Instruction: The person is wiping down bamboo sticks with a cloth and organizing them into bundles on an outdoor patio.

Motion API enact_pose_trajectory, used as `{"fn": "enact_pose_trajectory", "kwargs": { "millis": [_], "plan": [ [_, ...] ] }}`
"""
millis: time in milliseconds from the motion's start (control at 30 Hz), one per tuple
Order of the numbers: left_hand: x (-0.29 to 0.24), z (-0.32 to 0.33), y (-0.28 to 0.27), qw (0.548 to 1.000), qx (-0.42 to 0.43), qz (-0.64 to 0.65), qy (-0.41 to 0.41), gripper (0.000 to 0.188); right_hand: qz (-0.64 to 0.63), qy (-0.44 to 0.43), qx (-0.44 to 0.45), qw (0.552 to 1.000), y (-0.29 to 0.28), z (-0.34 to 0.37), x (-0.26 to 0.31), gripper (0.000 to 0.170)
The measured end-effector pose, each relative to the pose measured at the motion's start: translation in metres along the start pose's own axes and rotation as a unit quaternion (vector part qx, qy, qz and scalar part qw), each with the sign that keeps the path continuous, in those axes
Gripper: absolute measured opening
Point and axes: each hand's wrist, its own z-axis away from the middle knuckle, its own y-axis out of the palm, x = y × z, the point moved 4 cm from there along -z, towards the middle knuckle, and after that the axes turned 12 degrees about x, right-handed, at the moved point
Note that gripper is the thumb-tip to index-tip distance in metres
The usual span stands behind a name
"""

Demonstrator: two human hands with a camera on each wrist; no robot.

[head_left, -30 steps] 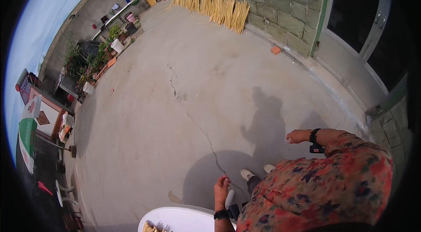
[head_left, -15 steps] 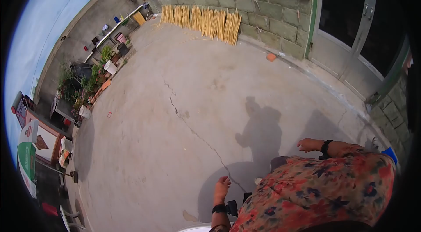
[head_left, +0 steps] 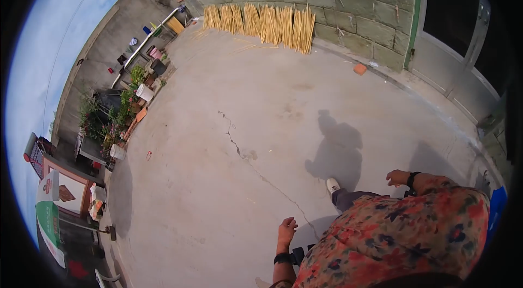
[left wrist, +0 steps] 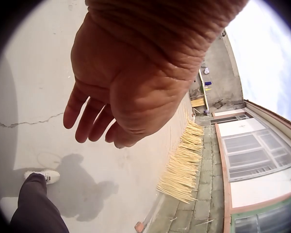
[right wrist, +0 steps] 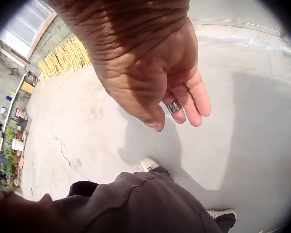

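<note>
My left hand [head_left: 286, 232] hangs out in front of the body, low in the head view, with nothing in it. In the left wrist view the fingers of this left hand [left wrist: 121, 92] droop in a loose curl over the concrete. On the other side, my right hand [head_left: 399, 178] is held near the waist, also bare of any object. A ring [right wrist: 174, 106] shows on one of its relaxed fingers in the right wrist view. Bundles of yellow stalks [head_left: 261, 23] lean on the block wall at the far end, well away from both hands.
Concrete ground [head_left: 212, 190] with a long crack spreads ahead. An orange brick [head_left: 360, 69] lies near the wall by a glazed door [head_left: 452, 43]. Plants and a white bucket [head_left: 145, 92] line the left side, with a green and white umbrella [head_left: 49, 217] nearer.
The white table with yellow pieces has slid out of view at the bottom. One foot has stepped forward, and the body has moved along the yard. Both hands stay unladen.
</note>
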Motion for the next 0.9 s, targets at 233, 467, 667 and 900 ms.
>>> {"fn": "enact_pose_trajectory", "kwargs": {
  "millis": [233, 467, 667, 900],
  "plan": [
    [0.057, -0.018, -0.092, 0.976, -0.101, 0.092, -0.170, 0.029, -0.104, -0.079, -0.037, 0.991, -0.131, -0.073, 0.124, 0.041],
    [-0.004, -0.012, -0.107, 0.964, -0.164, 0.125, -0.170, 0.027, 0.068, -0.139, -0.064, 0.986, -0.237, -0.142, 0.207, 0.037],
    [0.055, -0.070, -0.168, 0.940, -0.146, 0.201, -0.232, 0.026, 0.017, -0.139, -0.027, 0.990, -0.300, -0.184, 0.279, 0.043],
    [-0.023, -0.207, -0.362, 0.952, -0.144, 0.184, -0.197, 0.025, -0.016, -0.052, -0.024, 0.998, -0.365, -0.220, 0.320, 0.043]
  ]
}}
